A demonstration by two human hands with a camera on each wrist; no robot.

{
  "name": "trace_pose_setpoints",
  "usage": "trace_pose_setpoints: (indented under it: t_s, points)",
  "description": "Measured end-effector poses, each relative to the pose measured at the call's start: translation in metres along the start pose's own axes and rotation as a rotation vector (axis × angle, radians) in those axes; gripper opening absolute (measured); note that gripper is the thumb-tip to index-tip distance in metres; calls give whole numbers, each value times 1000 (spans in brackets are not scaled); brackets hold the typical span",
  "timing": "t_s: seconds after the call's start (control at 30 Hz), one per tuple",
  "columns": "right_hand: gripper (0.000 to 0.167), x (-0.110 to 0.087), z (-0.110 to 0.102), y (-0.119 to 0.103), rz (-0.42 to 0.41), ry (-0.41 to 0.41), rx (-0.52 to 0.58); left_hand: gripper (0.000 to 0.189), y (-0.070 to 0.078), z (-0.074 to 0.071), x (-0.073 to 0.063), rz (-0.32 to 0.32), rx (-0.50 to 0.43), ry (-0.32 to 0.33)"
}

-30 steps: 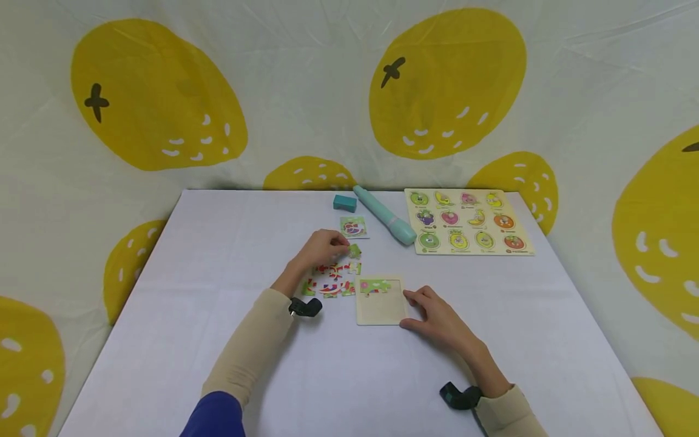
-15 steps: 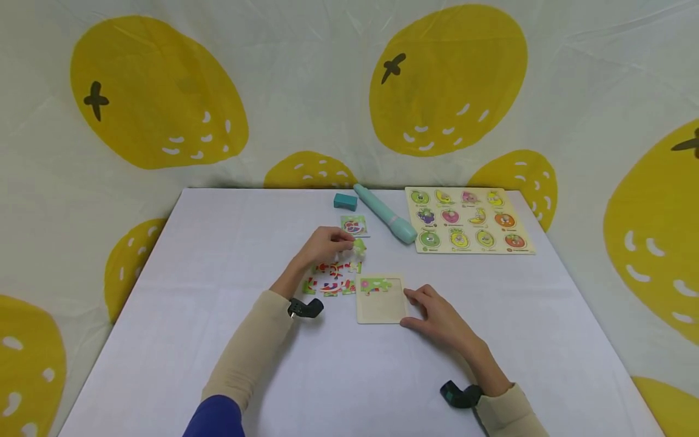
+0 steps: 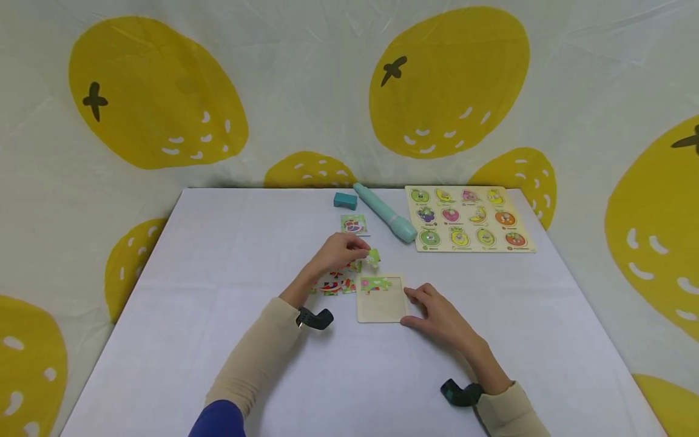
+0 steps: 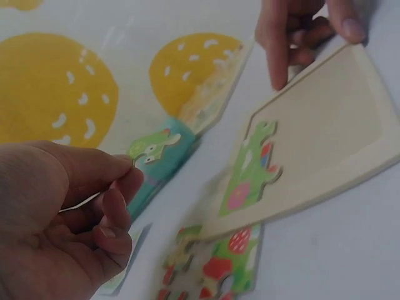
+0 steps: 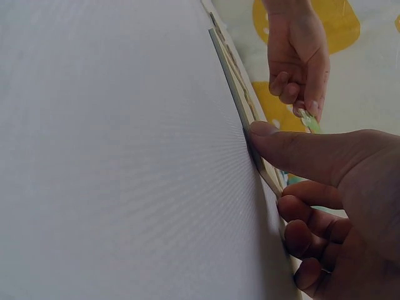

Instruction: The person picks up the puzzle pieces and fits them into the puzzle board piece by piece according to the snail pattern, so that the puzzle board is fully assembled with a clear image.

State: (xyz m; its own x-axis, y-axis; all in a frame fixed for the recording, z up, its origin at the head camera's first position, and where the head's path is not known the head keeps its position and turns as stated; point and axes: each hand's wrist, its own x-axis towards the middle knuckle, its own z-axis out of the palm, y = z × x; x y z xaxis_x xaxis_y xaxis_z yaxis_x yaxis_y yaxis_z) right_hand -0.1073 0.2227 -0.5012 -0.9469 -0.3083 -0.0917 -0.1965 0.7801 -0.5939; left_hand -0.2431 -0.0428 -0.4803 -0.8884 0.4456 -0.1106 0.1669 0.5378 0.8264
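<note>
From my remote seat I watch 2 bare hands working at the centre of the frame in the head view. The left hand (image 3: 341,252) pinches 1 green puzzle piece (image 3: 374,256) between thumb and forefinger, and I find that piece just above the upper edge of the tray (image 3: 382,311) in the picture, right of the fingertips. In the left wrist view I see the same pinch at the left of the frame, the piece showing green and white. The right hand (image 3: 441,314), right of centre, has its thumb and forefinger spread apart, both touching the tray at its right-hand side; the right wrist view shows its other fingers curled in. The pale tray lies flat at the centre, with a green strip of pieces (image 3: 374,283) sitting in its upper left part, a pink flower on it. Loose pieces (image 3: 332,287) in red, white and green lie just left of the tray, partly hidden from me by the left hand and wrist. Above them in the frame I see a small picture card (image 3: 354,223), then a teal block (image 3: 345,201). A mint-coloured stick (image 3: 382,211) slants down to the right, its thick end by the fruit board (image 3: 464,206) at the upper right of the white table (image 3: 164,340). Behind hangs a cloth (image 3: 306,79) printed with big yellow fruit.
</note>
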Motion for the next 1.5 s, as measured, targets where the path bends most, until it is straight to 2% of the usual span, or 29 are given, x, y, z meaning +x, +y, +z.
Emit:
trace_pose_setpoints:
  t_s: [0.2, 0.43, 0.63, 0.73, 0.93, 1.5]
  points:
    - [68, 1, -1, 1, -7, 7, 4, 17, 11, 16, -3, 3, -20, -46]
    - [68, 2, -1, 2, 2, -5, 5, 15, 17, 33, -3, -29, -20, -92]
    - [69, 1, -2, 0, 8, -8, 6, 15, 21, 46, -1, 2, 12, -130]
    - [69, 1, -1, 1, 8, -3, 7, 15, 22, 53, 0, 15, 48, -133]
    - [68, 1, 0, 3, 3, 5, 19, 16, 25, 61, 0, 1, 70, -136]
    - [68, 2, 1, 3, 9, 6, 30, 12, 28, 67, 1, 60, 278, -68]
